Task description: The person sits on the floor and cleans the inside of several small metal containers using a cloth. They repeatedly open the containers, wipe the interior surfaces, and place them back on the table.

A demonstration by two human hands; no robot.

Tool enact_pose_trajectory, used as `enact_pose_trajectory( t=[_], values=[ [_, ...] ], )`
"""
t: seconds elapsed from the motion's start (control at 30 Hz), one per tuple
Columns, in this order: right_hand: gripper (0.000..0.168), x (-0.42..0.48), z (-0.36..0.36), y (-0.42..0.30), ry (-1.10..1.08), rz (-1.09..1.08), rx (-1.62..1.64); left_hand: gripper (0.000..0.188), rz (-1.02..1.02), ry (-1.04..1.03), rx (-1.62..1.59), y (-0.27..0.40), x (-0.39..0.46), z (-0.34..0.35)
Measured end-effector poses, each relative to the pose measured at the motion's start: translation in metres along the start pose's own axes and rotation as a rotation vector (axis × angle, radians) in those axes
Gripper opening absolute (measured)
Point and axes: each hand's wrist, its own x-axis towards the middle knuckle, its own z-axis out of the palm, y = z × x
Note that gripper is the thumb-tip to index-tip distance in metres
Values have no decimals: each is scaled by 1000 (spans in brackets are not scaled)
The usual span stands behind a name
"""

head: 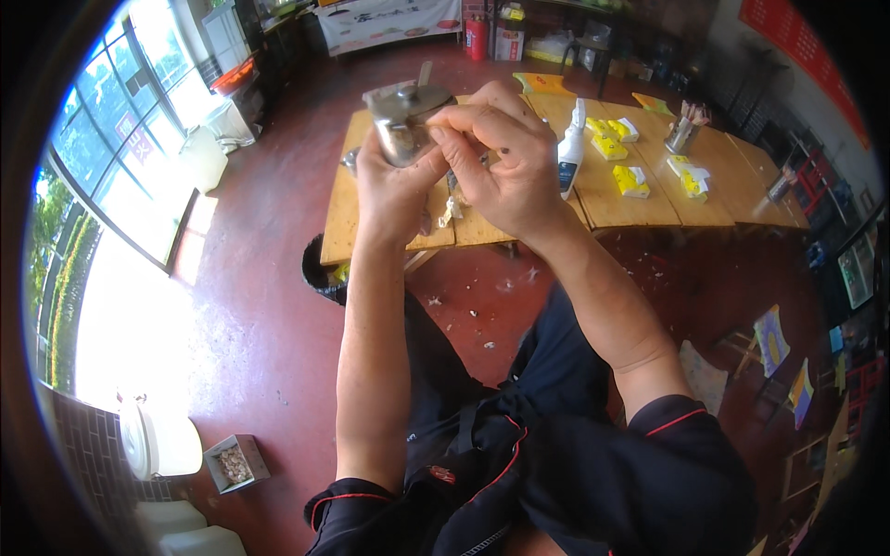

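A small stainless-steel condiment pot [401, 139] with a knobbed lid [417, 99] is held up above the table's near left end. Around its lower body wraps my left hand [396, 191]. The thumb and index finger of my right hand [504, 156] pinch at the pot's right side, just below the lid. Whether anything small lies between those fingertips is hidden. A handle end [425, 73] sticks up behind the lid. On the wooden table [487, 233] beneath lies crumpled white tissue [450, 211], and another small metal vessel [350, 161] shows left of my left hand.
On the table stand a white spray bottle [571, 153], yellow tissue packs [630, 182] and a metal holder of chopsticks [685, 132]. A black-lined bin [320, 267] sits by the left corner. Litter [474, 313] dots the red floor. Folding stools [770, 339] stand at right.
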Motion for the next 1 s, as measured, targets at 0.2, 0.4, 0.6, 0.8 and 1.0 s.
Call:
enact_pose_trajectory(
  t=[0.2, 0.4, 0.6, 0.8, 1.0],
  values=[
    [13, 4, -2, 0, 10, -79, -86, 43, 4, -12, -5, 1, 0, 4],
    [19, -2, -4, 7, -91, -157, -111, 43, -14, -17, 6, -2, 1, 0],
    [12, -4, -1, -1, 27, -85, -133, 43, 26, -19, 25, -1, -1, 1],
    [8, -6, -14, 19, -56, -28, -64, 50, 123, -7, 105, -6, 3, -13],
    [11, -74, -20, 74, -158, 286, -181, 52, 198, -8, 107, -22, 5, -47]
  ],
)
